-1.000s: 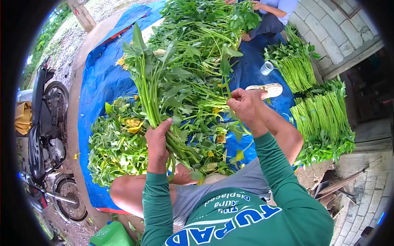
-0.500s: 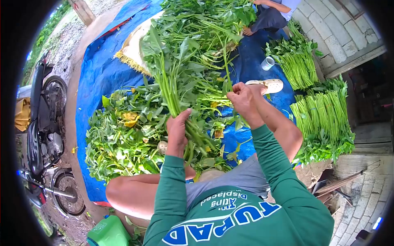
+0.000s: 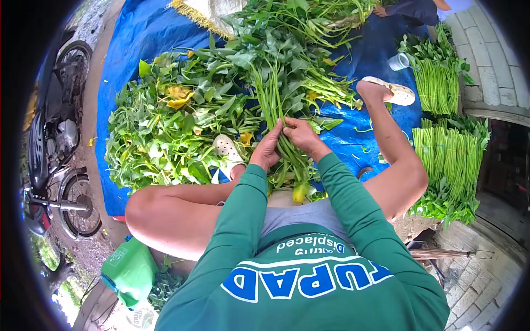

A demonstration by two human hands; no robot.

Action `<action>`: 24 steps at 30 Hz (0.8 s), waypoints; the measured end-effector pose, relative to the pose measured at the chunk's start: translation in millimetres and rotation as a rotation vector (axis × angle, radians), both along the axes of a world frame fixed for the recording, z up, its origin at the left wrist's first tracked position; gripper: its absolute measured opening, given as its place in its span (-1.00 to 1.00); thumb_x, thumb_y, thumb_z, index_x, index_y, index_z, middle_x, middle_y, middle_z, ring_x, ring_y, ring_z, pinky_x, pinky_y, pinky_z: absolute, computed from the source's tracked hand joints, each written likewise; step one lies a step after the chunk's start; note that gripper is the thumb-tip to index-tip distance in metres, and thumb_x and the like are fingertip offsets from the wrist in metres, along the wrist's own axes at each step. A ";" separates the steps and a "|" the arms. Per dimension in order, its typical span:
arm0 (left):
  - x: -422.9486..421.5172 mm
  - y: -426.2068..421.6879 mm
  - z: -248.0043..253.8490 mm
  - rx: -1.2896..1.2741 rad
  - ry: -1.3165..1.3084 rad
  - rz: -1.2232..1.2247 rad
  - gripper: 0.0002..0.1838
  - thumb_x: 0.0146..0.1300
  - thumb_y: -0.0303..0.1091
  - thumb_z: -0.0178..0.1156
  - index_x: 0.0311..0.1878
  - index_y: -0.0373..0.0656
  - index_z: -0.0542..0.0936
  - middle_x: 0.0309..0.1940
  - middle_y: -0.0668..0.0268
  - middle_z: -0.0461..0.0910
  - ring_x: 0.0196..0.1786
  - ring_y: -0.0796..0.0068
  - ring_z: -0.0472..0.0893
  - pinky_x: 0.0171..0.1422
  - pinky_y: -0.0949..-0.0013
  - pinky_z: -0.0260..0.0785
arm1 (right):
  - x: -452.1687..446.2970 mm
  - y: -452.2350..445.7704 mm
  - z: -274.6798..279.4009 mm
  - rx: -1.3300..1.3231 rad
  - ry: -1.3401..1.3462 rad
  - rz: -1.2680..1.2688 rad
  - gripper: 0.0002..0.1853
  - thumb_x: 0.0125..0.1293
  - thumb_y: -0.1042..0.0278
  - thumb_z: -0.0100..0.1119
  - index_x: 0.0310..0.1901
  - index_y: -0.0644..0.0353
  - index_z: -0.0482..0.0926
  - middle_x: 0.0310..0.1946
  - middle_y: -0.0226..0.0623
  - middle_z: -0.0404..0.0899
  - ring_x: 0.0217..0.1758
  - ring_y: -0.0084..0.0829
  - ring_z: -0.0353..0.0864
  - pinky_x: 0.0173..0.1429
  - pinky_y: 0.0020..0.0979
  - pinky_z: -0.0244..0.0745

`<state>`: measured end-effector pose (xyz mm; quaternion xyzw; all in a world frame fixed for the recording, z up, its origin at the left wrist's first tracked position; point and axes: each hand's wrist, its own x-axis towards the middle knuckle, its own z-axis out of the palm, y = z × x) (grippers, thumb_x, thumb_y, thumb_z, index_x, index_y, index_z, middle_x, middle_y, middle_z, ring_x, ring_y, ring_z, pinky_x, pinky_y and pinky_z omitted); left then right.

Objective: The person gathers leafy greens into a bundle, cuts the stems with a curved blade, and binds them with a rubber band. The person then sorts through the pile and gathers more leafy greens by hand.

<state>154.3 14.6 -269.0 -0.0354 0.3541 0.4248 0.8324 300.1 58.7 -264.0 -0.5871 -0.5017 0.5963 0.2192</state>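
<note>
A bunch of water spinach (image 3: 267,95) stands between my hands, its leaves pointing away from me and its cut stem ends toward my lap. My left hand (image 3: 267,148) is closed round the stems from the left. From the right, my right hand (image 3: 302,136) is closed against the same stems, its fingertips meeting my left thumb. A loose heap of leaves and trimmings (image 3: 160,138) lies to the left of the bunch. Beyond it spreads a larger pile of uncut water spinach (image 3: 309,22).
Everything lies on a blue tarp (image 3: 130,38). Tied bundles (image 3: 448,149) are stacked at right, near a white cup (image 3: 398,62). A green container (image 3: 130,270) stands lower left, a motorcycle (image 3: 61,132) at far left. Another person's arm (image 3: 406,10) shows at top right.
My right hand has come left and down onto the stems. The bunch has been lowered toward my lap, and my view has tilted down.
</note>
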 end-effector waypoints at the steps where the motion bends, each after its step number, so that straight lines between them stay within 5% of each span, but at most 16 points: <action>1: 0.6 0.1 -2.0 -0.016 0.011 -0.028 -0.37 0.53 0.27 0.26 0.34 -0.06 0.63 0.13 0.26 0.79 0.13 0.30 0.80 0.23 0.11 0.71 | 2.2 -5.8 -2.8 0.021 -0.063 -0.037 -0.54 0.45 0.33 0.28 0.32 0.33 0.66 0.11 -0.12 0.82 0.07 -0.24 0.82 0.21 -0.22 0.66; 2: 2.0 0.8 -9.3 -0.050 -0.022 -0.026 -0.37 0.48 0.27 0.34 0.23 -0.15 0.67 0.05 0.25 0.80 0.05 0.32 0.81 0.15 0.15 0.72 | -0.2 -3.7 24.3 -0.136 -0.063 -0.095 -0.57 0.41 0.36 0.32 0.26 0.34 0.70 0.01 -0.14 0.83 0.00 -0.31 0.81 0.16 -0.27 0.67; 5: 7.2 0.7 -15.9 -0.045 0.239 0.193 -0.37 0.43 0.25 0.42 0.12 -0.22 0.71 -0.05 0.23 0.79 -0.07 0.34 0.80 0.08 0.19 0.70 | -5.4 -4.1 25.3 -0.066 -0.150 -0.136 -0.62 0.39 0.36 0.35 0.19 0.30 0.74 -0.05 -0.18 0.85 -0.06 -0.35 0.79 0.09 -0.32 0.68; 9: 12.3 9.4 -12.9 -0.056 0.379 0.132 -0.43 0.33 0.12 0.56 0.03 -0.28 0.76 -0.10 0.23 0.78 -0.17 0.40 0.75 -0.07 0.30 0.62 | -19.3 -15.3 21.2 -0.016 0.026 -0.083 -0.78 0.32 0.43 0.36 -0.04 0.25 0.79 -0.25 -0.38 0.80 -0.18 -0.52 0.70 -0.04 -0.36 0.63; 11: -2.7 14.5 -28.6 -0.061 0.411 0.090 -0.43 0.29 0.08 0.59 -0.01 -0.31 0.77 -0.11 0.19 0.78 -0.21 0.41 0.75 -0.11 0.30 0.62 | -7.5 -3.4 16.3 -0.306 0.374 0.009 -0.81 0.34 0.54 0.30 -0.05 0.26 0.79 -0.27 -0.52 0.70 -0.20 -0.60 0.62 -0.10 -0.42 0.54; 13: -8.8 23.7 36.7 0.061 0.405 0.026 -0.62 0.44 0.05 0.47 -0.10 -0.11 0.75 -0.34 0.35 0.74 -0.43 0.51 0.68 -0.36 0.38 0.56 | 11.7 13.2 60.7 -0.255 0.420 -0.031 -0.76 0.45 0.40 0.38 0.10 0.20 0.78 -0.21 -0.48 0.76 -0.21 -0.63 0.68 -0.13 -0.53 0.58; 16: -30.8 42.7 70.3 0.071 0.474 0.019 -0.67 0.36 -0.03 0.56 -0.18 -0.05 0.69 -0.44 0.44 0.63 -0.47 0.51 0.62 -0.35 0.40 0.53 | 54.2 37.3 110.8 -0.076 0.189 -0.321 -0.63 0.50 0.29 0.38 0.26 0.20 0.70 -0.08 -0.44 0.74 -0.15 -0.59 0.70 -0.05 -0.49 0.65; 24: -63.5 64.5 157.4 0.274 0.408 0.073 -0.79 0.49 -0.13 0.45 -0.13 -0.02 0.68 -0.43 0.49 0.57 -0.40 0.52 0.56 -0.29 0.43 0.47 | 66.3 -41.8 223.4 0.160 0.206 0.023 -0.78 0.46 0.38 0.36 0.07 0.22 0.77 -0.08 -0.45 0.76 -0.12 -0.61 0.67 -0.13 -0.50 0.56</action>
